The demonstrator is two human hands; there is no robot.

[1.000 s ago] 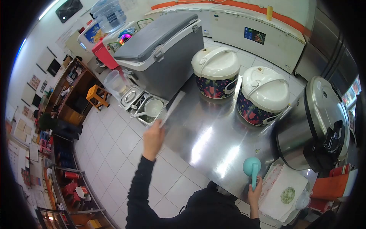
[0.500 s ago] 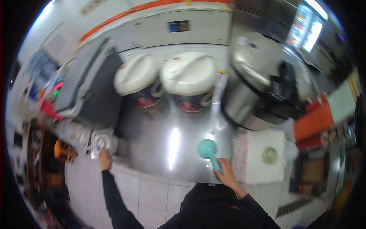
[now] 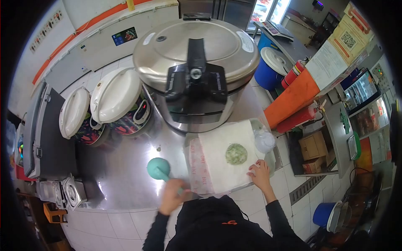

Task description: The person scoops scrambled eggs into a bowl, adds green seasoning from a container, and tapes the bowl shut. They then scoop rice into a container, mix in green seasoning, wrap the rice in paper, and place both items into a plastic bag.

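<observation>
A teal ladle [image 3: 158, 168] lies on the steel table, its handle running toward me. My left hand [image 3: 172, 197] is over the end of that handle, smeared by motion, so its grip cannot be made out. My right hand [image 3: 260, 173] has its fingers closed at the right edge of a white cloth [image 3: 217, 138]. The cloth covers a clear tray [image 3: 187, 144], and red lettering shows on a sheet along its left side. A round patch of green-and-white bits [image 3: 236, 154] sits on the cloth. A crumpled clear plastic bag [image 3: 264, 141] lies beside it.
A large steel pot [image 3: 194, 54] with a black latch stands behind the tray. Two white-lidded cookers [image 3: 119, 94] [image 3: 75, 113] and a grey box [image 3: 52, 129] are at left. Lidded steel containers [image 3: 73, 191] are at front left. An orange-sided panel [image 3: 293, 98] rises at right.
My view has swung right. My right hand has let go of the ladle and moved to the cloth. The left hand has left the steel containers and come to the ladle's handle.
</observation>
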